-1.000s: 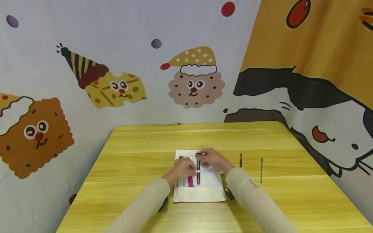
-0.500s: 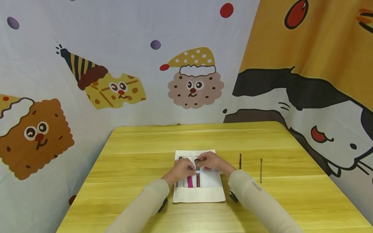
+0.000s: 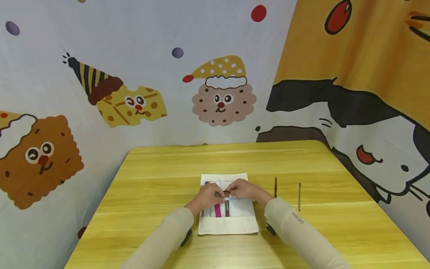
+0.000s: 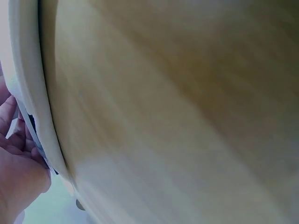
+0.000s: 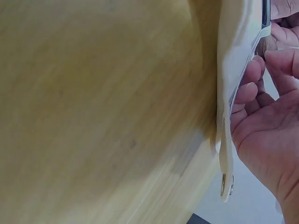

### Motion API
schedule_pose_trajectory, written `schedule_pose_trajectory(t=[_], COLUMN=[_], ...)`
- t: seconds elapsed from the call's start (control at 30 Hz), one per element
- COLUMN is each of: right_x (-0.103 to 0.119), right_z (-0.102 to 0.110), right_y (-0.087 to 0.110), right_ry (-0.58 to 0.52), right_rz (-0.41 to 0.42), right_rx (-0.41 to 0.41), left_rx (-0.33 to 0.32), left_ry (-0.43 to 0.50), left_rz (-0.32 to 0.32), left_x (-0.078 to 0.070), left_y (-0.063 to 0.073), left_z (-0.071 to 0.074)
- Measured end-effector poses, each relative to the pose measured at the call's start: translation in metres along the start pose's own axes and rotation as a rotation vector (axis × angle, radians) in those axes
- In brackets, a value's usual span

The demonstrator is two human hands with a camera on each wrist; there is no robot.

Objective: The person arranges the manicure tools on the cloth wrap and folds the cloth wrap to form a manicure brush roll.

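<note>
Cloth backdrop with a brown cracker at far left, then a cheese wedge, hangs behind the yellow wood-grain table. Left hand, its cream sleeve reaching up from the lower edge, has fingers and thumb curled close together at a white elastic band; whether it pinches the band or only touches it, I cannot tell. Beneath lies a cream fabric brush roll, opened flat at the table's near middle. A magenta strip shows just right of this hand, then a makeup brush, reddish handle down at the pocket, silver ferrule above, bristles up near the band. Right hand pinches that brush by its bristles, thumb and fingers bent, close to the left fingertips. Farther right, a dark slim brush lies partly behind the right sleeve; beyond it, apart, lies a thin tool with a small dark head.
</note>
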State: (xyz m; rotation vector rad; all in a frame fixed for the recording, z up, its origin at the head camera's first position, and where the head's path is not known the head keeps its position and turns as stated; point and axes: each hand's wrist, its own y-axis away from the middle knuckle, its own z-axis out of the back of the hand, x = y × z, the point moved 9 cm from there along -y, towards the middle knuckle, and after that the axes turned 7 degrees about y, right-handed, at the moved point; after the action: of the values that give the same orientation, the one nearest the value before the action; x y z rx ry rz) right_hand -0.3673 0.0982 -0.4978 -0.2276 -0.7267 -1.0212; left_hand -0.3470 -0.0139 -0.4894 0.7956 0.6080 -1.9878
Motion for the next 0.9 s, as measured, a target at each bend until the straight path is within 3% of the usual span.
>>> schedule_pose_trajectory(t=[0.2,0.33,0.53,0.7,0.9], right_x=[-0.002,-0.011,-0.034,-0.056,-0.081], right_z=[0.006,0.016,0.048,0.074,0.100], right_y=[0.003,0.007,0.018,0.030,0.045], right_ry=[-0.024,-0.090,-0.130,-0.167,-0.151], right_rz=[-0.022,-0.086,-0.196,-0.230,-0.293], right_rx=[-0.085,-0.134,-0.204,-0.247,-0.307], left_rx=[-0.001,-0.006,-0.046,-0.073,-0.065], left_ry=[0.003,0.002,0.063,0.149,0.090], left_rz=[0.002,-0.002,-0.041,-0.015,0.013], left_x=[0.000,0.001,-0.004,-0.011,-0.022], left_y=[0.001,0.002,0.002,0.001,-0.004], left_z=[-0.001,0.000,0.005,0.009,0.003])
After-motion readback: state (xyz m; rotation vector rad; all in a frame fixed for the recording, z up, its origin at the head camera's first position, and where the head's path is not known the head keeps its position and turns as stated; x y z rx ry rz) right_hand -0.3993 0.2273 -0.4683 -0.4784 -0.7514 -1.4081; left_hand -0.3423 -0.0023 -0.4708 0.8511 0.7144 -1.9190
